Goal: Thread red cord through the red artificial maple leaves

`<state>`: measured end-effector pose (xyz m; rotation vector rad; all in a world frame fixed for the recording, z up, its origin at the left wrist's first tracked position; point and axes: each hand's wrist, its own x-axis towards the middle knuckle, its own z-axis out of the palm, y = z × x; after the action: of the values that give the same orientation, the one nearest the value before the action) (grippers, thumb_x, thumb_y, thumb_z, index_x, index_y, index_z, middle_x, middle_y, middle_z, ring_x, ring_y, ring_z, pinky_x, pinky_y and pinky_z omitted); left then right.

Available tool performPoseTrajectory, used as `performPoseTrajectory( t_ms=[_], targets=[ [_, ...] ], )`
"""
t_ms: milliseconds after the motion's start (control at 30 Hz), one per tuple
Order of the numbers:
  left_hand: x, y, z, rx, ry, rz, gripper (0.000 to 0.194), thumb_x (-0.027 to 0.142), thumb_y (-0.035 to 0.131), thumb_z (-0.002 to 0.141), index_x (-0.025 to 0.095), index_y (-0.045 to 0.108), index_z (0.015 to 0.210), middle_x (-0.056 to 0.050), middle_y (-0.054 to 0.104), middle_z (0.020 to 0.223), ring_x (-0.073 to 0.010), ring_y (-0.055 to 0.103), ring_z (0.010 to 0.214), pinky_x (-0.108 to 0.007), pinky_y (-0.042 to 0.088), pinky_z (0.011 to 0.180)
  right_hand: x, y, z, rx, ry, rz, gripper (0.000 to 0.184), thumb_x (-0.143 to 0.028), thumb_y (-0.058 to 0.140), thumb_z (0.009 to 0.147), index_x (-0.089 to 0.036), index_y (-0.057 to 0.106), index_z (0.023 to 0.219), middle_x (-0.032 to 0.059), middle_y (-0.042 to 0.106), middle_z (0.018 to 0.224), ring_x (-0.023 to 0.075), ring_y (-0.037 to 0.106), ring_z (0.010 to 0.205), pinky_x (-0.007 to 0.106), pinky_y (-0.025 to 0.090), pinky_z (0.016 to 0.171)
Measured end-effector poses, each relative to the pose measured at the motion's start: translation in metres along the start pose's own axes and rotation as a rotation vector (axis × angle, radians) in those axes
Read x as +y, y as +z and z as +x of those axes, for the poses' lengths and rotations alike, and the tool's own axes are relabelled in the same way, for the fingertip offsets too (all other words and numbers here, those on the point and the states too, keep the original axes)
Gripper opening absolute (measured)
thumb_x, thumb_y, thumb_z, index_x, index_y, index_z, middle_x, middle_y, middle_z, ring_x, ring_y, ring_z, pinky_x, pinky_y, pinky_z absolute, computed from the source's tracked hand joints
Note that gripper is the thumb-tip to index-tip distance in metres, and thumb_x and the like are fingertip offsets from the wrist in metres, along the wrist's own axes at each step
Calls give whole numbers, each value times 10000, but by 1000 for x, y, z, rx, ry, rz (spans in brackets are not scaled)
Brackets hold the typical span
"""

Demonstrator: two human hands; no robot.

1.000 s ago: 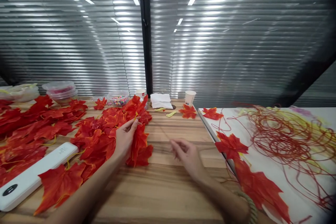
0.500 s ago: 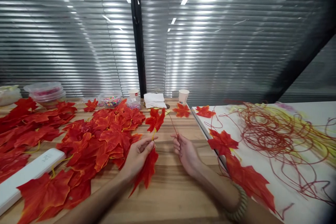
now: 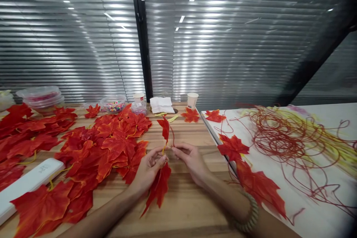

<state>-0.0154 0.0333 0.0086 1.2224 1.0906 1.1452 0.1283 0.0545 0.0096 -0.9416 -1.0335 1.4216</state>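
— Red fabric maple leaves [image 3: 164,131], two of them, sit between my hands above the wooden table [image 3: 184,208]: one stands up above the fingers, the other [image 3: 157,189] hangs down below my left hand [image 3: 149,169]

— How is the left hand gripping?

— I see its fingers pinched narrow on the yellow stem where the two leaves meet

— And the right?

— My right hand [image 3: 189,160] is just beside the left, fingertips nearly touching it, pinched on a thin red wire [image 3: 172,137] that rises next to the upper leaf. A beaded bracelet [image 3: 248,214] sits on that wrist

— What lies around?

— Left of my hands, a wide heap of red leaves [image 3: 106,145] and a long white case [image 3: 26,186]. At the far edge, a tub of coloured beads [image 3: 113,104], a folded white tissue [image 3: 161,105] and a paper cup [image 3: 192,100]. To the right, a white board [image 3: 306,208] carries a tangle of red wire [image 3: 279,137] and more leaves
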Motion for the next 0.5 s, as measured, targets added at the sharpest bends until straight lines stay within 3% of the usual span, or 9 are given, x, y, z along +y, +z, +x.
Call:
performPoseTrajectory(
  t_ms=[133, 367, 500],
  targets=[
    [-3, -1, 2, -16, 31, 6, 368, 342, 621, 693, 163, 547, 1006, -41, 621, 883, -166, 572, 858, -272, 444, 768, -1, 1, -3, -12, 26, -76, 251, -309, 736, 546, -137, 656, 710, 47, 661, 726, 144, 578, 656, 252, 439, 611],
    [-4, 0, 2, -92, 13, -21, 294, 304, 609, 719, 153, 543, 963, -38, 620, 908, -126, 583, 721, -262, 453, 731, 1, 2, -4, -58, -43, -137, 187, -274, 715, 584, -132, 648, 687, 54, 661, 723, 149, 593, 665, 263, 455, 643],
    [-2, 1, 1, -99, -6, -54, 311, 295, 611, 722, 155, 549, 994, -61, 616, 992, -146, 588, 802, -262, 451, 750, 1, 2, -4, -79, -60, -136, 171, -261, 711, 590, -138, 638, 685, 51, 661, 737, 154, 596, 688, 271, 459, 668]
  ],
)
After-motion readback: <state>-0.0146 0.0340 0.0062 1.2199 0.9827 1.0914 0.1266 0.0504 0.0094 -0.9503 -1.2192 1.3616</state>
